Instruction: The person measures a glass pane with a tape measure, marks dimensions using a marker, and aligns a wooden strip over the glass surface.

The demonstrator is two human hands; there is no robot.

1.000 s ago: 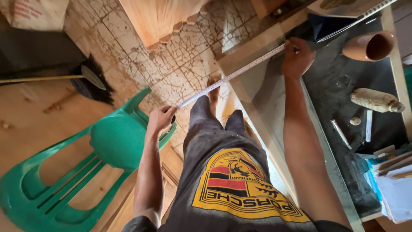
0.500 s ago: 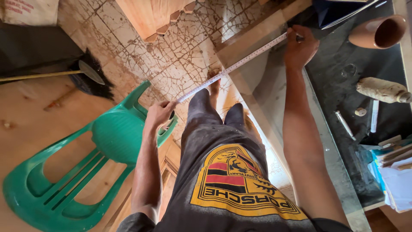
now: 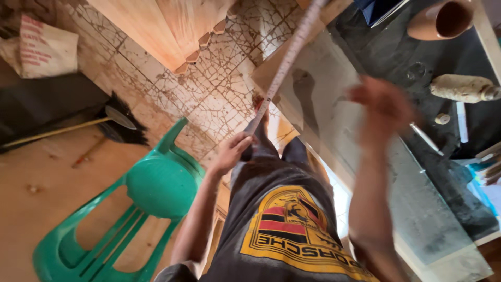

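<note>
Looking straight down over the person's dark printed shirt (image 3: 284,230), and the left hand (image 3: 232,151) is pinching the near end of a tape measure (image 3: 284,65), fingers closed around it just above the legs. The tape runs taut and diagonal from that hand up and to the right, crossing the cracked tile floor (image 3: 209,94) and passing over the far corner of a pale glass sheet (image 3: 334,99) before leaving the top edge of the view.

The right hand (image 3: 383,107) is up over the glass sheet, well apart from the tape, and it is a blur — I cannot tell whether it is clenched or loose, and nothing shows in it.

The glass sheet lies along the edge of a dark worktop (image 3: 396,62) on the right. On that worktop, at the far right, a brown clay-coloured pipe piece (image 3: 441,21) lies with its open mouth showing, and nearer, a pale lumpy roll (image 3: 462,87) lies on its side, with a small round bit (image 3: 442,119) just beside it.

Over on the left, a green plastic chair (image 3: 156,183) stands near the left arm. Beyond it, a broom (image 3: 122,125) lies on the floor with its yellow handle pointing left. A white sack (image 3: 44,49) sits in the far left corner, and a pale wooden board (image 3: 156,26) lies at the top centre.
</note>
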